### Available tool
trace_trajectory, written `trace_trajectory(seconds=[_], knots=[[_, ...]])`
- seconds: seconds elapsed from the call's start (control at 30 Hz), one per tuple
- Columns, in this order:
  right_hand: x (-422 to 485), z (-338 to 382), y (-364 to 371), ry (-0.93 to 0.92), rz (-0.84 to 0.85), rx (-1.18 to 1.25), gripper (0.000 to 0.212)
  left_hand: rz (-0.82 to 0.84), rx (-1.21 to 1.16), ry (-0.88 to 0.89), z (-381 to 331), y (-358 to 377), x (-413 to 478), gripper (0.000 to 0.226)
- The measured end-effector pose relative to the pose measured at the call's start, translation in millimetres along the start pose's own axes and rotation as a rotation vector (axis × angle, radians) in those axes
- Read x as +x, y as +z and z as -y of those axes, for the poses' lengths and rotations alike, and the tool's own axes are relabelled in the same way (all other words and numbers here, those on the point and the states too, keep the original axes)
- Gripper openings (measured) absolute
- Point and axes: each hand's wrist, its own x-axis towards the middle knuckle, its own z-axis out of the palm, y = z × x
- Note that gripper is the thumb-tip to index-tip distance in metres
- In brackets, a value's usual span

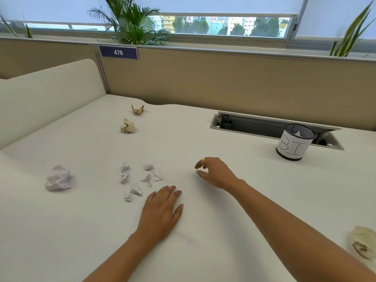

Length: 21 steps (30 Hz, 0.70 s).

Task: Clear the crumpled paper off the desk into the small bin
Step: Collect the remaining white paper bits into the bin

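Left hand [161,206] lies palm-down on the white tabletop [223,200], fingers [172,191] straight and close together, thumb splayed to the right, holding nothing. Right hand [215,173] is further out, just past the left hand. Its fingers are loosely curled, with a gap between thumb and forefinger and nothing visibly pinched. Gold ring [204,160] on one finger. Can't tell if that hand touches the surface.

Paper on the tabletop:
- cluster of small white crumpled scraps [140,178], just left of both hands, nearest scrap close to the left fingertips
- larger white crumpled paper ball [59,178], well left of the cluster
- beige crumpled paper ball [128,126], further back
- tan folded paper piece [137,109], just behind the beige ball
- cream crumpled paper wad [364,241] at the right edge of view, beside the right forearm

Small black mesh bin with a white hand-lettered paper wrap [293,143] stands upright at the right rear, well apart from every piece on the tabletop. A white paper scrap [298,133] shows inside it. Bin sits against the front edge of a grey recessed cable tray [254,126].

Tan partition wall [223,78] behind carries a blue "476" plate [118,52], with a green palm plant [132,23] and windows above.
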Motion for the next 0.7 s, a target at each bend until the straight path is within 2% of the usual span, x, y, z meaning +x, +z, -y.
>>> trace_trajectory(seconds=[0.2,0.3,0.4,0.5,0.57,0.7], knots=[[9.3,59.2,41.1,-0.192,0.191,0.005,0.041,-0.035,0.034,-0.049,11.9,-18.4,-13.6,0.043],[16.9,78.1,53.5,-0.23,0.246,-0.001,0.046,-0.038,0.063,-0.045,9.8,-19.5,-11.0,0.036],[24.3,85.9,60.3,-0.278,0.286,-0.041,0.049,-0.06,0.068,-0.047,8.9,-18.4,-10.3,0.018],[29.6,88.0,62.7,-0.343,0.355,-0.118,0.06,-0.064,0.089,-0.052,8.5,-18.2,-9.7,0.016],[32.3,85.1,62.9,-0.377,0.397,-0.196,0.059,-0.063,0.092,-0.05,7.9,-17.9,-9.1,0.012],[31.6,79.1,62.4,-0.394,0.368,-0.231,0.046,-0.04,0.097,-0.057,8.8,-16.7,-9.3,0.023]])
